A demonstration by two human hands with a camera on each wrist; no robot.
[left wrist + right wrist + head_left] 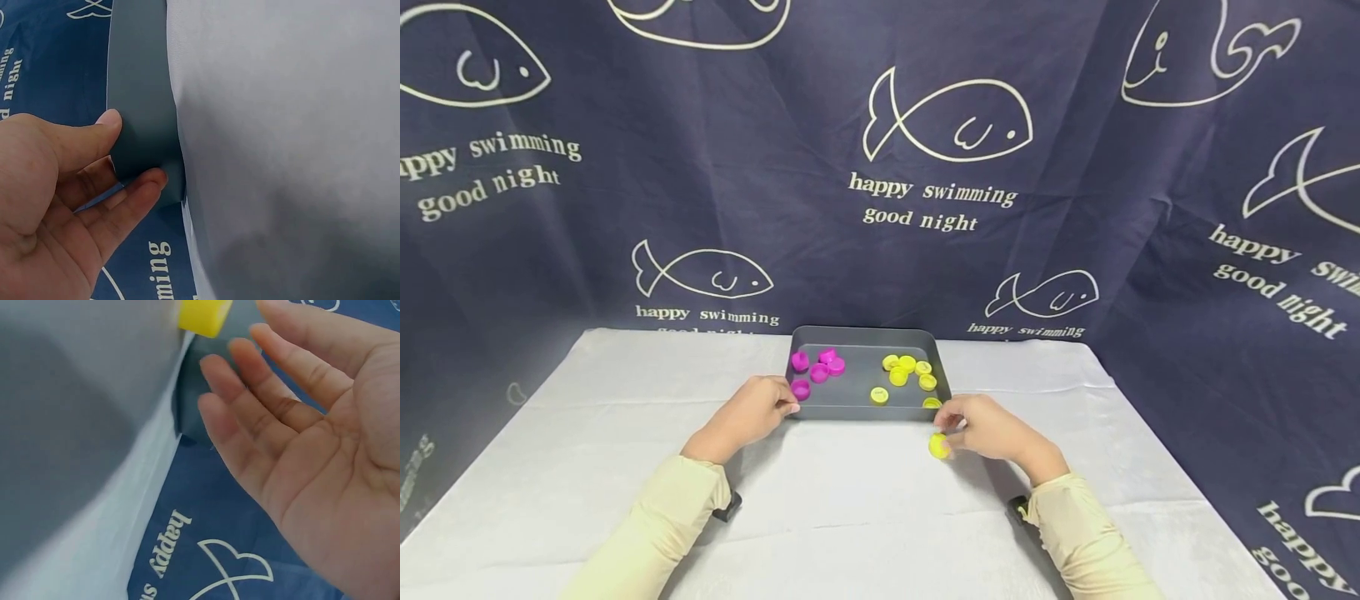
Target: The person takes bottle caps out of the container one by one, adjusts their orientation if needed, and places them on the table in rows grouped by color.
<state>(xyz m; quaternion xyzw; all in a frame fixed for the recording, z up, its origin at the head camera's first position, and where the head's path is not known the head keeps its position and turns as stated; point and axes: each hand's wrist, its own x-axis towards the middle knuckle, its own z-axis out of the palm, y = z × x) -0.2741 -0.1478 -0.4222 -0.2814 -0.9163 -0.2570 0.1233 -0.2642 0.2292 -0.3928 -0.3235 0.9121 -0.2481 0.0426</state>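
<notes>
Head view: curtain [820,192] behind tray [859,375]; left fingers [780,393] pinch tray corner, right fingers [955,407] loose beside yellow cap [937,447].

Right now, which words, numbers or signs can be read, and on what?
"happy swimming": on the backdrop, repeated, some copies cut off.
"good night": on the backdrop, beneath that, some copies cut off.
Marks on some yellow caps: too small to read.
</notes>
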